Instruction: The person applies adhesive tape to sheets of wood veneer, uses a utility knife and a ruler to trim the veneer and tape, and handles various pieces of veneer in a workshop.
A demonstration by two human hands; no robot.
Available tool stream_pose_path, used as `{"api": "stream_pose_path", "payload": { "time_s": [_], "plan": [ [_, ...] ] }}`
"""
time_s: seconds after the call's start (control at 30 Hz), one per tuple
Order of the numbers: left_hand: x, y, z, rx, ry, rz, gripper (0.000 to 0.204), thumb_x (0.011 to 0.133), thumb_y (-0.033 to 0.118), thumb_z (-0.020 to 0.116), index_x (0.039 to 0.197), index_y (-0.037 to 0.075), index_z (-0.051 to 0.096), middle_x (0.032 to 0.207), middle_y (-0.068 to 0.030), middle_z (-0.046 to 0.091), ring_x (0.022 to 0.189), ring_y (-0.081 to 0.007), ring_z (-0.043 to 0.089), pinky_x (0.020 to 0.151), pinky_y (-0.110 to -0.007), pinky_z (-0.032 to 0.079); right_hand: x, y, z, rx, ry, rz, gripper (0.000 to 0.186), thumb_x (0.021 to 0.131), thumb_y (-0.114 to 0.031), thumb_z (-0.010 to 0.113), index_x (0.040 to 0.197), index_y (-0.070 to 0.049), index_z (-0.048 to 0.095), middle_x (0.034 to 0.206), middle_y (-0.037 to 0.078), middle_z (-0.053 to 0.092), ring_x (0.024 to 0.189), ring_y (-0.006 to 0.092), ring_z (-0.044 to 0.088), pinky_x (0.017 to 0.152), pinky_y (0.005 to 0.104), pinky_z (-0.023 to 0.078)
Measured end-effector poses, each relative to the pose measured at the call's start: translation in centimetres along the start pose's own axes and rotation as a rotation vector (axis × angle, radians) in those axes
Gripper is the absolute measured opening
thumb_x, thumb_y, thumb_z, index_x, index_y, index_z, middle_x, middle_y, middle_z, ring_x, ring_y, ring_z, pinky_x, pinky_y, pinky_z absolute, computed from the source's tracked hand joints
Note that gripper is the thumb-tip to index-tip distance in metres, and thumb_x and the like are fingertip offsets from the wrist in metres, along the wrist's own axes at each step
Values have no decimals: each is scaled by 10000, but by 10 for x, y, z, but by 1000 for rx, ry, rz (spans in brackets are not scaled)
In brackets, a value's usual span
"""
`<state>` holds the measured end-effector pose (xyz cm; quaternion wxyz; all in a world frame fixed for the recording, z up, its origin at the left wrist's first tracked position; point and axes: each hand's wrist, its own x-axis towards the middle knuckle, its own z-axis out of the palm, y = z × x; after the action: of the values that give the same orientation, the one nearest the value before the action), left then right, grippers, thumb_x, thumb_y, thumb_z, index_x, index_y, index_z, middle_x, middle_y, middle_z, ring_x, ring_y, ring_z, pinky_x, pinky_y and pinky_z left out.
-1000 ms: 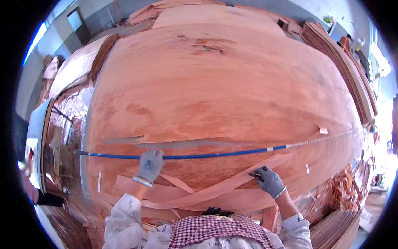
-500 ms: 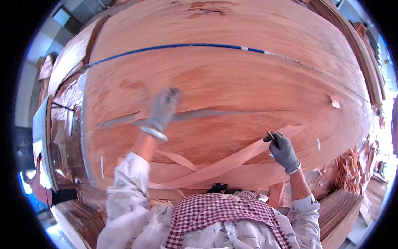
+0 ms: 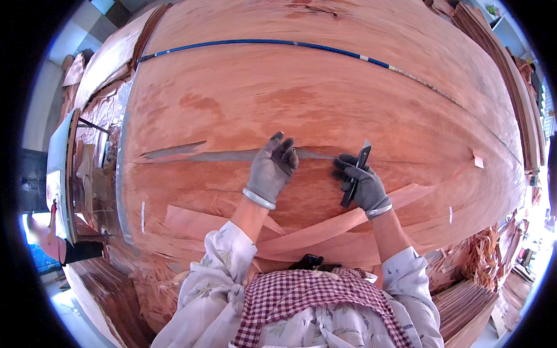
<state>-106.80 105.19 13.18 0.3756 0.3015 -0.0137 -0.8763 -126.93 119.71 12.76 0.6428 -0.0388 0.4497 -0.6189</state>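
Note:
A wide reddish wood veneer sheet (image 3: 255,110) spreads out in front of me. Across it runs a long split (image 3: 226,156) showing grey beneath. Over the middle of this split is my left hand (image 3: 271,169) in a grey glove, its fingers loosely bent and apart, with nothing seen in them. My right hand (image 3: 369,192), gloved too, grips a black utility knife (image 3: 363,156) with its tip pointing up and away, just past the split's right end. Loose veneer strips (image 3: 325,229) lie crossed near the sheet's front edge, below my hands.
A long blue rod (image 3: 249,42) lies across the far part of the sheet. Stacked veneer (image 3: 104,290) stands at the lower left, another stack (image 3: 464,304) at the lower right. Veneer scraps (image 3: 486,252) heap at the right. A person (image 3: 49,240) is at the far left.
My left hand has moved right and slowed. My right hand has come up and left toward it, turning so the knife now shows plainly. The whole view has shifted slightly.

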Motion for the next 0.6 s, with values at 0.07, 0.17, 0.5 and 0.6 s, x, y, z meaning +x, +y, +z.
{"api": "stream_pose_path", "payload": {
  "time_s": [0.07, 0.17, 0.5, 0.6],
  "plan": [
    [3, 5, -7, -4, -93, -54, 167, 931, 147, 507, 1009, 22, 585, 937, -129, 660, 780, -229, 643, 671, -339, 554, 2, -4, 9, 39, 36, -32, 399, 859, -35, 557, 1256, -46, 526, 1157, 94, 620, 996, 224, 625, 583, 273, 515],
    [-7, 7, -10, 231, -99, -84, 179, 934, 125, 485, 1037, 16, 582, 963, -138, 653, 835, -234, 644, 736, -356, 552, 1, -1, 18, 59, 78, -126, 424, 873, -49, 552, 1294, -78, 502, 1244, 52, 576, 1099, 214, 577, 604, 279, 527],
    [17, -25, -6, 68, 42, -33, 132, 939, 125, 468, 973, 30, 553, 902, -149, 626, 862, -261, 630, 751, -397, 529, -8, -25, 54, -116, -21, -306, 402, 905, -73, 539, 1304, -92, 492, 1344, 32, 503, 1165, 209, 539, 600, 252, 538],
    [35, -23, 3, -43, 106, -88, 91, 914, 133, 533, 881, 51, 555, 730, -102, 601, 683, -221, 607, 601, -348, 504, -11, -27, 44, -61, -50, -201, 382, 904, -68, 533, 1285, -84, 504, 1321, 63, 522, 1137, 223, 556, 594, 246, 538]
  ]
}}
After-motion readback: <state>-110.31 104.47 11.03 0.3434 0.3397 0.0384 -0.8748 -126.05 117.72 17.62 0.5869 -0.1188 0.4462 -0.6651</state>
